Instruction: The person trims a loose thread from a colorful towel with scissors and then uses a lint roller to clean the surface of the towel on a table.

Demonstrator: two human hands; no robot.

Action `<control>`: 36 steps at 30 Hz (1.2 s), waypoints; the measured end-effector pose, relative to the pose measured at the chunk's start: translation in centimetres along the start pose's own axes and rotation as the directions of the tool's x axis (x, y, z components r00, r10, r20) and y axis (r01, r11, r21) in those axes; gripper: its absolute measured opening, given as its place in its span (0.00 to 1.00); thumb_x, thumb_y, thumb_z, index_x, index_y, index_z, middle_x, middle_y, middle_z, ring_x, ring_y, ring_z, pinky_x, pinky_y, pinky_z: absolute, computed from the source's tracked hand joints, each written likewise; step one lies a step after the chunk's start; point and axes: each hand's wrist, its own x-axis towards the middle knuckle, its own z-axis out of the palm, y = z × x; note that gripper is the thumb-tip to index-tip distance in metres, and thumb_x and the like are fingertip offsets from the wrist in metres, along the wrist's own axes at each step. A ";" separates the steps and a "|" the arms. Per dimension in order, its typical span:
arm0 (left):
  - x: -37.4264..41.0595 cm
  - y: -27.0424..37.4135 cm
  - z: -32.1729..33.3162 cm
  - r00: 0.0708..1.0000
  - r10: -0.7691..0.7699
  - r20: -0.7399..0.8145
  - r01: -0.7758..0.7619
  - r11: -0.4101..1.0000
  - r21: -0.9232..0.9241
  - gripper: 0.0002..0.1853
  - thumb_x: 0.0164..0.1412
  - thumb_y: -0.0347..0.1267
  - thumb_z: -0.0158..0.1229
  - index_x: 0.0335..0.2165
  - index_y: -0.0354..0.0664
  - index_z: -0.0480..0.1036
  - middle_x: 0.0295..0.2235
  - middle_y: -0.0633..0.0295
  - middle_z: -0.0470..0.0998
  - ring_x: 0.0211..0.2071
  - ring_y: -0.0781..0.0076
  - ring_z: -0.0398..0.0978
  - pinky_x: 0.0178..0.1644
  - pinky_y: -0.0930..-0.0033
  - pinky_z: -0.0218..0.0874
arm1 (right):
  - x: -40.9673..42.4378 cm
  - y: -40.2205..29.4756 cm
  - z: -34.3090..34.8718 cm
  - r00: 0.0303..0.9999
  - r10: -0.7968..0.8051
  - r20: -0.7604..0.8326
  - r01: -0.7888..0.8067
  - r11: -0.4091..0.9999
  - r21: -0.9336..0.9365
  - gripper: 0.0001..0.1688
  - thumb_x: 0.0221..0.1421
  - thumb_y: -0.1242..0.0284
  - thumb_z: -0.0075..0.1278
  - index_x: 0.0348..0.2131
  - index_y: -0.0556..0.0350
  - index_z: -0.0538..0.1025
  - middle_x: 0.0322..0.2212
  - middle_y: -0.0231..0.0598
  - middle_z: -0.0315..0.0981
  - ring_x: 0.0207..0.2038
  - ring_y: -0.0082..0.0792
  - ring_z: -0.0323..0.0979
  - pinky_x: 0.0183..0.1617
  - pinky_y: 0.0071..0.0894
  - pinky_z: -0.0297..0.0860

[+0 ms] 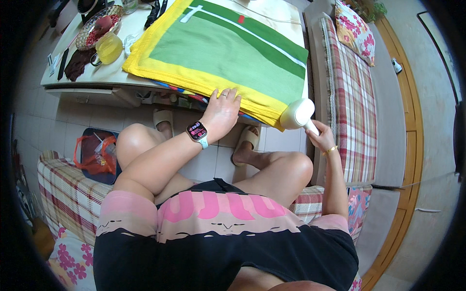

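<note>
A folded green blanket [225,54] with a yellow border lies over the white tabletop. My left hand [222,111] rests on its yellow near edge with the fingers slightly apart. At the blanket's near right corner, my right hand [321,136] grips the handle of a white round-headed handheld appliance [297,114]. The appliance's head overlaps the corner; whether it touches the cloth is hard to tell. Below the yellow border, a multicoloured layer of cloth [182,91] shows.
On the table's left are a yellow mug [109,48], a patterned bowl [89,34] with fruit and a dark cloth [78,64]. A white cord [271,17] crosses the table's back. A plaid-covered sofa [355,120] flanks the right; a bin with an orange bag [96,160] stands left.
</note>
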 end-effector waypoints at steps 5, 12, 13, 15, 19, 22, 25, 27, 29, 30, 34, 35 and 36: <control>0.2 0.0 -0.2 1.000 0.014 0.017 -0.013 1.000 -0.027 0.31 0.48 0.35 0.64 0.50 0.35 0.68 0.52 0.49 0.67 0.54 0.55 0.65 0.58 0.51 0.55 | 6.0 2.1 -2.9 0.989 0.086 -0.120 -0.094 0.994 -0.063 0.29 0.49 0.63 0.63 0.47 0.61 0.76 0.36 0.38 0.79 0.37 0.25 0.75 0.44 0.27 0.70; 0.7 0.3 0.2 0.997 -0.028 0.066 0.026 0.999 0.025 0.32 0.48 0.34 0.64 0.52 0.36 0.66 0.54 0.50 0.65 0.56 0.56 0.63 0.60 0.49 0.53 | 12.7 3.5 -4.1 0.963 0.085 -0.256 -0.099 0.994 -0.044 0.31 0.49 0.57 0.61 0.47 0.61 0.77 0.34 0.42 0.79 0.34 0.29 0.76 0.39 0.30 0.71; 0.8 0.3 0.7 0.999 -0.022 0.034 0.021 0.999 0.032 0.33 0.48 0.35 0.64 0.53 0.37 0.65 0.55 0.50 0.64 0.57 0.56 0.62 0.61 0.49 0.52 | 12.8 2.8 -3.9 0.959 0.067 -0.275 -0.087 0.994 -0.064 0.31 0.50 0.58 0.60 0.47 0.61 0.77 0.34 0.42 0.79 0.34 0.29 0.76 0.39 0.30 0.71; 1.3 0.3 1.8 0.999 -0.016 -0.033 0.018 0.998 0.053 0.35 0.48 0.35 0.64 0.55 0.39 0.63 0.57 0.51 0.62 0.59 0.56 0.60 0.62 0.48 0.50 | 11.0 0.4 -2.7 0.958 0.001 -0.286 -0.026 0.996 -0.085 0.28 0.50 0.59 0.60 0.45 0.61 0.77 0.33 0.43 0.80 0.34 0.29 0.77 0.39 0.29 0.71; 2.4 0.3 2.1 0.999 0.045 0.005 -0.045 0.998 0.042 0.42 0.49 0.41 0.65 0.60 0.47 0.57 0.62 0.51 0.56 0.63 0.56 0.54 0.66 0.48 0.44 | 8.2 0.1 -1.1 0.975 -0.040 -0.219 0.023 0.996 -0.081 0.28 0.50 0.60 0.60 0.44 0.63 0.77 0.33 0.44 0.79 0.35 0.30 0.77 0.40 0.29 0.71; 2.5 -0.7 2.1 0.997 0.077 0.010 -0.077 0.997 -0.004 0.42 0.49 0.39 0.65 0.61 0.49 0.57 0.62 0.52 0.56 0.63 0.56 0.54 0.66 0.48 0.45 | 6.5 -2.0 0.8 0.986 -0.069 -0.150 0.058 0.995 -0.079 0.27 0.51 0.62 0.60 0.46 0.64 0.76 0.33 0.45 0.79 0.35 0.30 0.77 0.41 0.30 0.71; 2.7 -1.6 1.9 0.992 0.123 0.016 -0.123 0.992 -0.043 0.42 0.49 0.38 0.65 0.61 0.50 0.57 0.62 0.52 0.56 0.63 0.56 0.54 0.65 0.48 0.45 | 5.3 -2.5 2.0 0.998 -0.069 0.002 0.069 0.998 0.014 0.28 0.52 0.62 0.60 0.47 0.64 0.75 0.33 0.46 0.79 0.36 0.30 0.76 0.42 0.29 0.71; 2.5 -2.5 2.3 0.987 0.152 -0.052 -0.156 0.984 -0.083 0.38 0.49 0.33 0.63 0.59 0.50 0.60 0.61 0.54 0.58 0.62 0.56 0.56 0.65 0.50 0.46 | 4.3 -3.8 2.3 0.996 -0.060 0.067 0.063 0.997 -0.040 0.28 0.51 0.61 0.60 0.47 0.62 0.75 0.33 0.46 0.79 0.35 0.30 0.76 0.41 0.29 0.71; 2.4 -3.5 2.4 0.980 0.182 -0.075 -0.189 0.978 -0.090 0.36 0.48 0.31 0.62 0.58 0.50 0.62 0.61 0.55 0.59 0.62 0.56 0.57 0.65 0.51 0.47 | 3.9 -4.6 2.2 0.994 -0.059 0.097 0.060 0.998 -0.012 0.28 0.50 0.61 0.61 0.46 0.61 0.76 0.33 0.45 0.79 0.34 0.29 0.76 0.40 0.28 0.71; 2.3 -3.8 2.0 0.979 0.185 -0.087 -0.197 0.967 -0.161 0.31 0.50 0.28 0.58 0.55 0.49 0.65 0.60 0.55 0.61 0.61 0.56 0.59 0.65 0.51 0.46 | 3.9 -4.2 2.0 0.994 -0.054 0.098 0.055 0.998 -0.006 0.28 0.50 0.61 0.61 0.46 0.61 0.76 0.34 0.44 0.79 0.34 0.28 0.76 0.40 0.28 0.71; 2.4 -6.4 1.5 0.983 0.180 -0.039 -0.184 0.956 -0.229 0.26 0.53 0.24 0.50 0.53 0.47 0.69 0.60 0.56 0.62 0.61 0.56 0.58 0.65 0.51 0.46 | 4.7 -3.4 1.0 0.999 -0.047 -0.003 0.047 0.999 0.024 0.29 0.50 0.62 0.62 0.46 0.65 0.76 0.31 0.42 0.79 0.31 0.25 0.74 0.37 0.27 0.71; 2.5 -6.5 1.5 0.982 0.186 -0.039 -0.190 0.949 -0.253 0.25 0.53 0.25 0.50 0.52 0.47 0.69 0.60 0.56 0.62 0.61 0.56 0.58 0.65 0.51 0.46 | 4.8 -2.8 1.0 0.996 -0.056 -0.064 0.060 0.996 0.066 0.28 0.50 0.63 0.61 0.46 0.65 0.76 0.31 0.42 0.78 0.30 0.25 0.74 0.36 0.27 0.70; 2.3 -6.9 1.6 0.984 0.176 -0.038 -0.180 0.947 -0.267 0.25 0.53 0.25 0.50 0.52 0.47 0.70 0.60 0.56 0.63 0.61 0.56 0.58 0.65 0.51 0.46 | 4.8 -4.0 0.9 0.998 -0.011 -0.067 0.014 0.998 0.055 0.28 0.50 0.62 0.61 0.45 0.63 0.76 0.30 0.42 0.78 0.30 0.25 0.74 0.36 0.26 0.70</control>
